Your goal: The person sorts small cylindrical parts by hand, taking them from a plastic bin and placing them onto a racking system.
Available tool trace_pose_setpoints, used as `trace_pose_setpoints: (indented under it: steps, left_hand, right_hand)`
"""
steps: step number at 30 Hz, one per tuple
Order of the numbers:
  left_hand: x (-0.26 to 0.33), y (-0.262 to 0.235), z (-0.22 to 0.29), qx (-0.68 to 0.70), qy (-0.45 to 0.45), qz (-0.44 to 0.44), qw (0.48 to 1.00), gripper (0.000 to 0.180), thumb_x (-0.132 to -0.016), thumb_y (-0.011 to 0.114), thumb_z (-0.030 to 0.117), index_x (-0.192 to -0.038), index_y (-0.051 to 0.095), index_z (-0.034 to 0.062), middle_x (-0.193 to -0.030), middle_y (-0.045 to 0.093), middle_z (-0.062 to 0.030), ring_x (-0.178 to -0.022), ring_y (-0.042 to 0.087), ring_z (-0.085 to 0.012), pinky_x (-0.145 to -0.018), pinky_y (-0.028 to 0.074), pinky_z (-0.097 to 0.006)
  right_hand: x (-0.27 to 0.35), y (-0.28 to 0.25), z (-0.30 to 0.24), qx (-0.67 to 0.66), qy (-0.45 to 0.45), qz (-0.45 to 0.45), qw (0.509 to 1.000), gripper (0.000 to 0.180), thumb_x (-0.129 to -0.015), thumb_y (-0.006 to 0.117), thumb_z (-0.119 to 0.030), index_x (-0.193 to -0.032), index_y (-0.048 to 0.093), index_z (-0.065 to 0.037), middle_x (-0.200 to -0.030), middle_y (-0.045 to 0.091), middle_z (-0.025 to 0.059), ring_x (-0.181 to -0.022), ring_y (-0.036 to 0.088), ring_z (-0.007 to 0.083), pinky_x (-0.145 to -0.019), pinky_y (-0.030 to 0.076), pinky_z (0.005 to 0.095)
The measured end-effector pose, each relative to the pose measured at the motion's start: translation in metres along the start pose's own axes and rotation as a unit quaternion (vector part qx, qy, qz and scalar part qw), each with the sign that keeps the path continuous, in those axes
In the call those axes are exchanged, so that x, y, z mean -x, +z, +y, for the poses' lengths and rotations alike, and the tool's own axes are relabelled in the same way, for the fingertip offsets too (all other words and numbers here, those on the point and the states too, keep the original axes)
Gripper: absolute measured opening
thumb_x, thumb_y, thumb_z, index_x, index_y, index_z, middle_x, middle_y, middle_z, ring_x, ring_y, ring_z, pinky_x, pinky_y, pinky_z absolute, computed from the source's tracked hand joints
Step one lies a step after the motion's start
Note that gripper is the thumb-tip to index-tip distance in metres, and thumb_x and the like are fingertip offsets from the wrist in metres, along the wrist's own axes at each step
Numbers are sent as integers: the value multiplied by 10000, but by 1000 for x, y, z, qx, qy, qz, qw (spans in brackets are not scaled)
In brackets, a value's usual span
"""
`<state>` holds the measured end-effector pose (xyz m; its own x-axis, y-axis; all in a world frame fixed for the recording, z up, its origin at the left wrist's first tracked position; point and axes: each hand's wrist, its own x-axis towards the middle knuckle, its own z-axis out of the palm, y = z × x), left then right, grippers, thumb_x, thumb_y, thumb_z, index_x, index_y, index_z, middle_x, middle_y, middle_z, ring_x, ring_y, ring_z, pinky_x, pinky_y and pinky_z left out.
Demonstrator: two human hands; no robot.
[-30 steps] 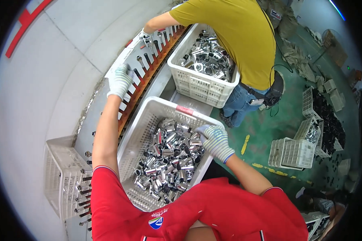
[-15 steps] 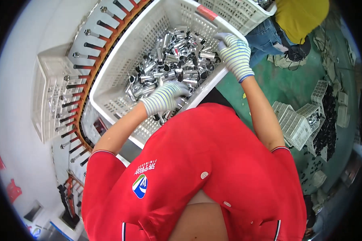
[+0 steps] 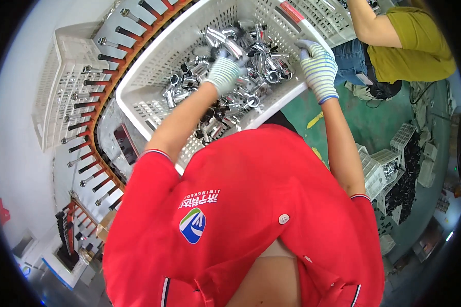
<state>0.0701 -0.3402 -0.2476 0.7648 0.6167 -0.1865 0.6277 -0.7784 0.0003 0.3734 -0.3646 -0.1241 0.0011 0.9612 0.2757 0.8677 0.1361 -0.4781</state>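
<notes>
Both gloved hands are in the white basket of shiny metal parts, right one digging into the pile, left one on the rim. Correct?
Not quite: the sides are swapped. In the head view the left hand digs into the metal parts, while the right hand rests on the rim of the white basket. Both are gloved.

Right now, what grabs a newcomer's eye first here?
The white crate heaped with shiny metal parts at top centre, the gloved left hand in the pile, the right hand on its rim. Left of it curves an orange conveyor lined with pegs.
</notes>
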Motion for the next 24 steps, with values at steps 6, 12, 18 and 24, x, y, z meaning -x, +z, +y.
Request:
trace_pose_setpoints:
  steps: [6, 12, 18, 24]
  left_hand:
    - [105, -27, -54, -54, -82, -46, 994, 412, -842, 825, 251, -1234, 805, 127, -1631, 524, -169, -1554, 437, -380, -1289, 316, -600]
    - [165, -56, -29, -49, -207, -295, 932, 303, -983, 699, 308, -1205, 838, 154, -1291, 781, -140, -1209, 727, -336, -1054, 512, -532]
    - [167, -38, 62, 172, -49, -353, 918, 454, -925, 684, 396, -1264, 808, 121, -1082, 822, -209, -1042, 794, -394, -918, 605, -554]
    - [112, -20, 77, 207, 22, -260, 943, 442, -961, 637, 313, -1341, 764, 125, -1141, 813, -206, -1064, 781, -413, -906, 618, -513]
  right_hand:
    - [-2, 4, -6, -7, -12, 24, 1000, 249, -993, 671, -140, -1166, 849, -165, -1144, 822, 125, -1074, 782, 312, -991, 593, 390]
    - [0, 3, 2, 0, -15, 2, 1000, 258, -1014, 668, -143, -1206, 840, -135, -1192, 823, 115, -1118, 778, 291, -1028, 576, 372]
    - [5, 0, 4, -22, -5, 12, 1000, 270, -999, 664, -166, -1199, 844, -171, -1195, 820, 98, -1137, 773, 287, -1044, 572, 381]
    - [0, -4, 11, 10, -9, 30, 999, 257, -1001, 681, -176, -1196, 848, -165, -1184, 824, 99, -1114, 782, 292, -1039, 577, 383]
